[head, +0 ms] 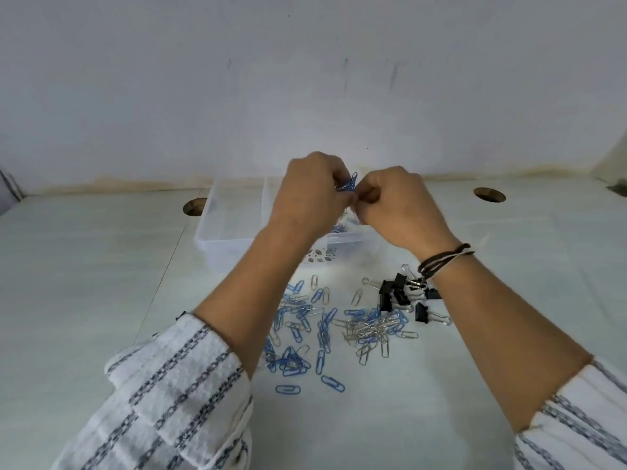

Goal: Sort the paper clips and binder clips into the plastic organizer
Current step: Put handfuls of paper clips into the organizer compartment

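Between both hands, above the organizer: small bunch of blue plastic-coated wire paper clips (pixel 349 184), pinched in fingertips of left hand (pixel 310 195), long axes tilted up and toward the wall. Right hand (pixel 395 206) curled tight, knuckle to knuckle with the left, thumb and forefinger at the lower end of the bunch; whether actually gripping a clip or only picking at it, impossible to tell. Left hand plainly the holder, so judged the nearer one for the drop.

Directly beneath the hands: clear plastic organizer box (pixel 217 228), divider wall running away from the wearer. Right compartment under the bunch, a few blue clips already lying there; left compartment apparently bare. Coming move judged a short straight lowering or release, nothing in the way except the right hand itself.

Nearer the wearer, below both wrists: loose scatter of blue and silver wire paper clips (pixel 325 329) on the pale table (pixel 101 266), colours mixed and overlapping. Just under the right wrist: cluster of black binder clips with silver wire handles (pixel 403 296), touching one another, unsorted. Dark cord bracelet (pixel 444 257) on the right wrist.
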{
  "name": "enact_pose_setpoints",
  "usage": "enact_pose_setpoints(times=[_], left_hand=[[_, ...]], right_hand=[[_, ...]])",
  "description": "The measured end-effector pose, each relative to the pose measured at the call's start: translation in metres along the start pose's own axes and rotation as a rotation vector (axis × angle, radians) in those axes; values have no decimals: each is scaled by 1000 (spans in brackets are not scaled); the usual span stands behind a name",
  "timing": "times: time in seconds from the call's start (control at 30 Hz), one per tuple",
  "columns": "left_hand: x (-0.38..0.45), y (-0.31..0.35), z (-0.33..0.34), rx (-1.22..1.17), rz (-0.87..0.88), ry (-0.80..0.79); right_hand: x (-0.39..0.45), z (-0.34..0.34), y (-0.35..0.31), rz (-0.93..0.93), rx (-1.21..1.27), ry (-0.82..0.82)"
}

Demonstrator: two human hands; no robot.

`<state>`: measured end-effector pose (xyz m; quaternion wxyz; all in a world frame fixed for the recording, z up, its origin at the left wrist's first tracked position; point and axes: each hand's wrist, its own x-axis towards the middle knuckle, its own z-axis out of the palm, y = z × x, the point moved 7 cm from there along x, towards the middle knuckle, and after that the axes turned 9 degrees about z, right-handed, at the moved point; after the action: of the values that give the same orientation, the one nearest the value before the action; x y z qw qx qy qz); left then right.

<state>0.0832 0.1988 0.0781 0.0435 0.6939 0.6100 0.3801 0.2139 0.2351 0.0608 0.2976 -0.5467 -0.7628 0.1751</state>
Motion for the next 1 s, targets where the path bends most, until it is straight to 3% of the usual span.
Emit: enact_pose_setpoints(times=[0.1, 0.27, 0.33, 0.43, 0.57, 0.67, 0.87, 1.0], left_hand=[[-5, -4, 16, -11, 13, -43], [-14, 3, -8, 119, 33, -156], [-30, 4, -12, 276, 17, -354], [-64, -12, -7, 553, -84, -721], [-96, -32, 4, 603, -218, -995], [-98, -38, 13, 575, -229, -1012], [-85, -51, 27, 448, -164, -950], [-81, -60, 28, 392, -138, -929]], right_hand=[[1, 7, 2, -31, -134, 5], [-12, -22, -26, -116, -152, 90], [-26, -23, -45, -156, -162, -38], [-54, -1, -68, -247, -254, -355], [-76, 58, -54, -317, -563, -637], [-80, 89, -40, -324, -590, -702], [-76, 107, -39, -327, -336, -691], [-70, 103, -37, -344, -336, -642]])
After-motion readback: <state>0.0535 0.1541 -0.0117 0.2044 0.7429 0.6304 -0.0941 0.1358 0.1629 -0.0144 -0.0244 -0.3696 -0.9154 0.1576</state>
